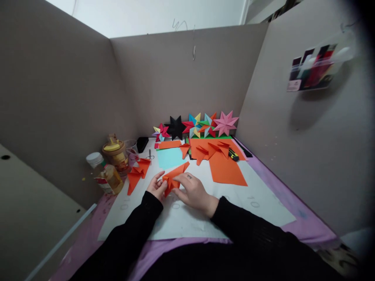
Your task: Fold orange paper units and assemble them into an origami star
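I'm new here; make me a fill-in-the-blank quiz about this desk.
1. Left hand and right hand hold folded paper colored ____.
2. The rightmost star is colored ____.
3. The bottle has a cap colored ____.
4. Both sleeves are colored ____.

Missing words: orange; pink; white; black.

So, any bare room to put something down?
White sheet lies bare right of the right hand, nearer than the orange paper, and between the left sleeve and leftmost folds. The back is crowded with stars and a cutter.
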`<state>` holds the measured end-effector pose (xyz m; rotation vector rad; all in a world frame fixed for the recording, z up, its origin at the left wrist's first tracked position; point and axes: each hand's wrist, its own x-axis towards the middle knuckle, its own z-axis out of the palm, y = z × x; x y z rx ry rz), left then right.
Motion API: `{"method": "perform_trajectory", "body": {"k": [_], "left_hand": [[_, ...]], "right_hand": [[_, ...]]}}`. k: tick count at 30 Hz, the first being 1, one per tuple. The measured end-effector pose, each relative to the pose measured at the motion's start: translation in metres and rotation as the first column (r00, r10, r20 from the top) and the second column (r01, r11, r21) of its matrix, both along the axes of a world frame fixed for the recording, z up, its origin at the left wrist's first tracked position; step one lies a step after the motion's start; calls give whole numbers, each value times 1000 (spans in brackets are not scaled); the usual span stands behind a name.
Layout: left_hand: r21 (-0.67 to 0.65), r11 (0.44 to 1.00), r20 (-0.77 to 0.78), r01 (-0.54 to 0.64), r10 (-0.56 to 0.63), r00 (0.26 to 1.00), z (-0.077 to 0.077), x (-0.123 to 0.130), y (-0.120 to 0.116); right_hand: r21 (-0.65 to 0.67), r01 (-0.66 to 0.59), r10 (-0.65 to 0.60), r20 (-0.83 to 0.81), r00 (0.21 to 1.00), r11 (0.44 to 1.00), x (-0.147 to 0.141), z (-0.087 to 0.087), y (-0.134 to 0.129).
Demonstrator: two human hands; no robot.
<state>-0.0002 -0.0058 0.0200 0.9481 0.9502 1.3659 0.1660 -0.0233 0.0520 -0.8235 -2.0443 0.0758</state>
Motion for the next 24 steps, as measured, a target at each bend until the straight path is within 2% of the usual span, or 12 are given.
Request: {"method": "perform_trajectory", "body": {"k": [5, 10, 13, 17, 22, 24], "left_hand": [[-4, 998, 52, 60, -60, 997, -3, 6, -5], [28, 995, 39, 98, -99, 994, -6, 12, -11], [116, 989, -70, 91, -84, 994, -7, 11, -10], [235, 968, -205, 84, -35, 978, -8, 11, -13], [263, 962, -259, 78, -7, 966, -12, 12, -17], [242, 963, -216, 120, -67, 974, -14, 13, -17]], "right_hand": [[-162, 30, -34, -23, 999, 986, -10, -4, 1], [-189, 23, -44, -110, 993, 982, -11, -7, 4], [-130, 5, -24, -145, 989, 992, -7, -8, 6], [30, -7, 11, -156, 988, 1000, -1, -9, 9], [184, -9, 33, -128, 991, 983, 4, -10, 12], [221, -1, 30, -125, 992, 975, 6, -10, 12]]}}
